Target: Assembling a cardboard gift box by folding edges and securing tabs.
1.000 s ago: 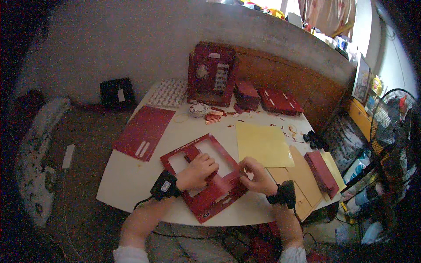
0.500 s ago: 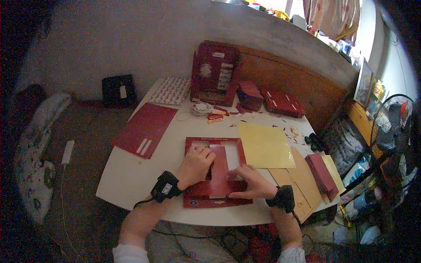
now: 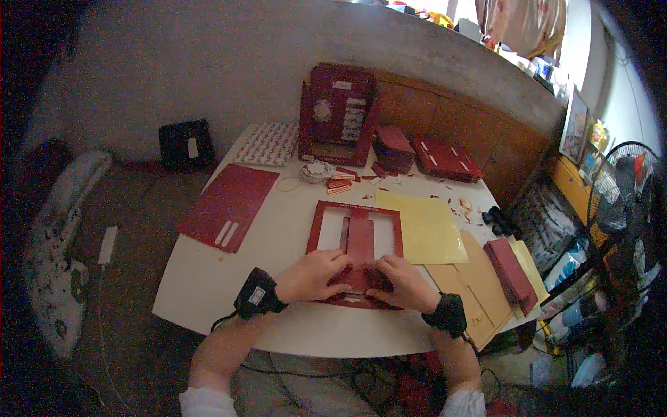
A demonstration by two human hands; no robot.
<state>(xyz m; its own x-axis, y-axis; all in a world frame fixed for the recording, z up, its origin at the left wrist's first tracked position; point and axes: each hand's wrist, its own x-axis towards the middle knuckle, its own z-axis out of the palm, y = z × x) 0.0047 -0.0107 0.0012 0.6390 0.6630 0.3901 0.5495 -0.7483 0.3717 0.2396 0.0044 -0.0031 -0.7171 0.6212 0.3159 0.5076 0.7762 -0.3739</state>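
A dark red cardboard piece [image 3: 360, 240] with two large cut-out windows lies near the middle of the white table [image 3: 208, 285]. A strip of card runs between the windows, and white tabletop shows through them. My left hand [image 3: 311, 276] has its fingers curled over the near left part of the card. Across from it my right hand [image 3: 403, 281] grips the near right part, thumb toward the near edge. Both hands meet close to the middle strip, hiding much of the near half. Each wrist wears a black band with a small box.
A large red sheet [image 3: 229, 206] lies left. Farther back stand a red box [image 3: 338, 115], a stack of red pieces [image 3: 393, 148] and a flat red pile [image 3: 447, 158]. Yellow sheets [image 3: 424, 229], tan boards [image 3: 472, 295] and a red bundle [image 3: 512, 274] sit right, near scraps.
The windowed card has slid away from me and slightly right. My hands have moved from its windows to its near part, and the left hand has come nearer to me.
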